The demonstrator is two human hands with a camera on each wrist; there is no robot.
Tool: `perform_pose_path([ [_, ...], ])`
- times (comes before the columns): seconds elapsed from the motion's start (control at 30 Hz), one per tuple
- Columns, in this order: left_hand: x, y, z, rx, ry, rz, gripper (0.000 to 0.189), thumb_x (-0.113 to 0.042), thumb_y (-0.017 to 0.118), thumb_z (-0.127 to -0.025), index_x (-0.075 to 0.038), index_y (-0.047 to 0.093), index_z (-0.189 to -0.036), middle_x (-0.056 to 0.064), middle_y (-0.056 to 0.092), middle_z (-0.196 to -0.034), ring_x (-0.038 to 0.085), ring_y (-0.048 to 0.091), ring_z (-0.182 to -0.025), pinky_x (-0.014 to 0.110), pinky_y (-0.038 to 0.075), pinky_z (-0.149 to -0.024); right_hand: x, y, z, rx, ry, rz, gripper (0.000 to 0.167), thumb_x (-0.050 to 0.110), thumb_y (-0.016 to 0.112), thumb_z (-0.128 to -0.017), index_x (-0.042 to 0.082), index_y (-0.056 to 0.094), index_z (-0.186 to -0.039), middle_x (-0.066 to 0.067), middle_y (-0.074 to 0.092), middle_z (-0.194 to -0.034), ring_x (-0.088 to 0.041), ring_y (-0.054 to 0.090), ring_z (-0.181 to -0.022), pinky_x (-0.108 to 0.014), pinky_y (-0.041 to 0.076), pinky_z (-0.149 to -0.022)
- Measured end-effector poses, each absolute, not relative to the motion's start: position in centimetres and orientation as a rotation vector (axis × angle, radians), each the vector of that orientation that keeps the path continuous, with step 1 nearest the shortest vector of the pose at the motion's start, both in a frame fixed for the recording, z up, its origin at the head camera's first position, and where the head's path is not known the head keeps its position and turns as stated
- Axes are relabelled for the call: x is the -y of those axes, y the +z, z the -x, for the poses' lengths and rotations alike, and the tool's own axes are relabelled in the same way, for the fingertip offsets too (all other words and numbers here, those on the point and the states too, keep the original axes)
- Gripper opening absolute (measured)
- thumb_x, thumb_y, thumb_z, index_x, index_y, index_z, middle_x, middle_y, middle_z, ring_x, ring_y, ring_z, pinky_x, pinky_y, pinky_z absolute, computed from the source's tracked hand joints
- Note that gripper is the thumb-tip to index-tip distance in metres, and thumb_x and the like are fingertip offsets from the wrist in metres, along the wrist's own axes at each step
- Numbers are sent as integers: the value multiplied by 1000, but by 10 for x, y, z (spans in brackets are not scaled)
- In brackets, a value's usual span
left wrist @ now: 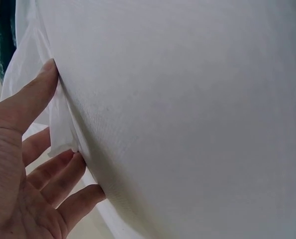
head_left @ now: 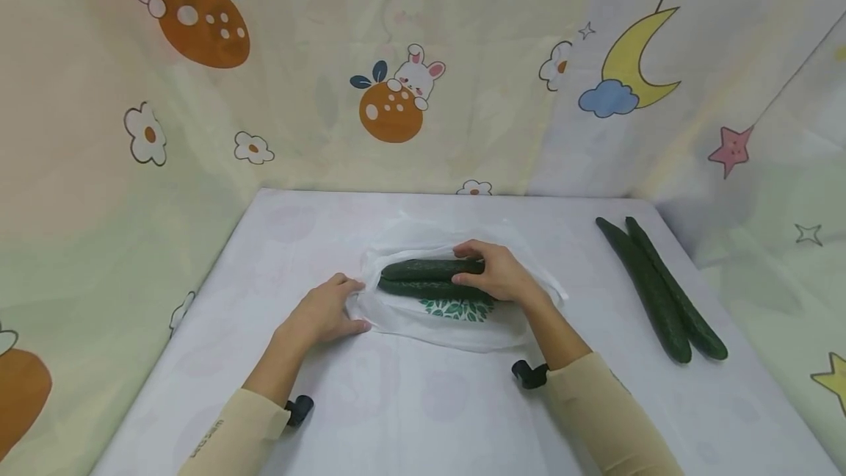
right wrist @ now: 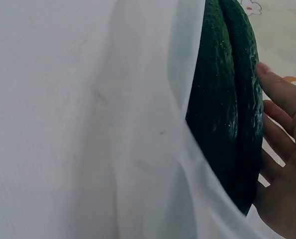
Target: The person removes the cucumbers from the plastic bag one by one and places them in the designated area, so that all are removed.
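Two dark green cucumbers (head_left: 423,289) lie side by side on a white plastic bag (head_left: 396,319) with a green leaf print, their left ends at its mouth. My right hand (head_left: 500,270) is over their right ends, its fingers bent across the farther cucumber (head_left: 423,269) and its thumb on the near side. In the right wrist view the thumb touches a cucumber (right wrist: 247,74), and the bag's film covers part of the pair. At the bag's left edge rests my left hand (head_left: 327,311), thumb and fingers spread apart, fingertips touching the film and tabletop.
Two more cucumbers (head_left: 651,285) lie slantwise on the right side of the white table (head_left: 410,402). Printed cloth walls (head_left: 297,79) rise behind the table and at both sides. A small black device (head_left: 529,374) sits at each wrist.
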State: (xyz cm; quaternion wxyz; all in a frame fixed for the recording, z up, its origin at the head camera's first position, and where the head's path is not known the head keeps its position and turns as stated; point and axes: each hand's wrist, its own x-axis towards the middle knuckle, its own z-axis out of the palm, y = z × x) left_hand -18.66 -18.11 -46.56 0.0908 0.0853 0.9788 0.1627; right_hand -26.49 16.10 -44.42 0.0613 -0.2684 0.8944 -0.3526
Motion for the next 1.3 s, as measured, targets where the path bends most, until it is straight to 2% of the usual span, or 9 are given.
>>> perform_pose_path([
  [0.2,183,-466,186,-2914,502,-260,78,-46,86,-81,-14,57,-146,14,55,-143,38,59,-126,56,49,-105,-156,-448,267,-2747,-959,824,57,30,83,-88,9,63,-137,-9,66,-135,-30,58,-130,-48,43,-113],
  [0.53,183,-465,185,-2909,504,-251,78,-46,86,-81,-13,57,-146,15,55,-143,38,59,-126,57,49,-104,-151,-457,265,-2843,-944,856,48,25,84,-87,8,69,-129,-12,67,-132,-33,59,-129,-49,44,-112],
  [0.83,182,-464,184,-2910,514,-245,78,-45,87,-80,-13,57,-145,14,55,-142,38,59,-125,57,49,-104,-150,-459,263,-2843,-994,791,45,28,83,-88,12,71,-129,-8,66,-136,-31,57,-132,-49,43,-113],
  [1.3,183,-464,184,-2921,510,-268,77,-43,87,-81,-13,58,-145,14,55,-142,38,59,-126,56,48,-106,-150,-452,255,-2785,-1089,936,43,29,82,-89,15,72,-127,-3,69,-129,-26,61,-125,-46,47,-109],
])
